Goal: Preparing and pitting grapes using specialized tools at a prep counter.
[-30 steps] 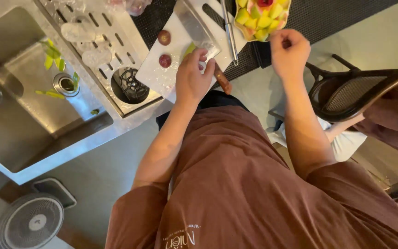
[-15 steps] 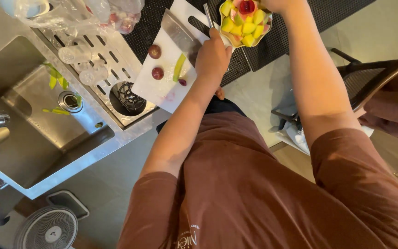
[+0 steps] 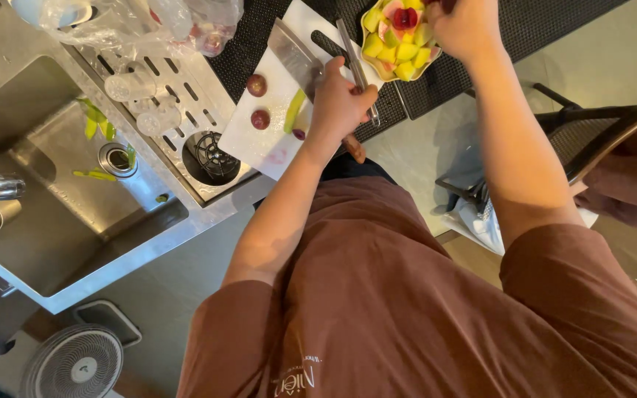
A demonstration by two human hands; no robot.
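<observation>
- The board [image 3: 278,110] is crowded: a cleaver [image 3: 296,55] lies across its 12 o'clock end, two dark fruits [image 3: 258,102] sit at its middle, a green slice [image 3: 294,110] beside them.
- The left hand [image 3: 340,103] covers the board's 3 o'clock edge; bare board shows only at its 6 o'clock corner.
- Tongs [image 3: 355,63] fill the strip between board and bowl [image 3: 399,40].
- The right hand [image 3: 466,26] is over the bowl's 3 o'clock rim.
- The black mat [image 3: 554,29] at 3 o'clock of the bowl lies open.
- At 9 o'clock, glasses [image 3: 145,99] and a plastic bag [image 3: 134,18] block the drain rack [image 3: 186,110].
- The sink [image 3: 53,184] is open, with a few green scraps.
</observation>
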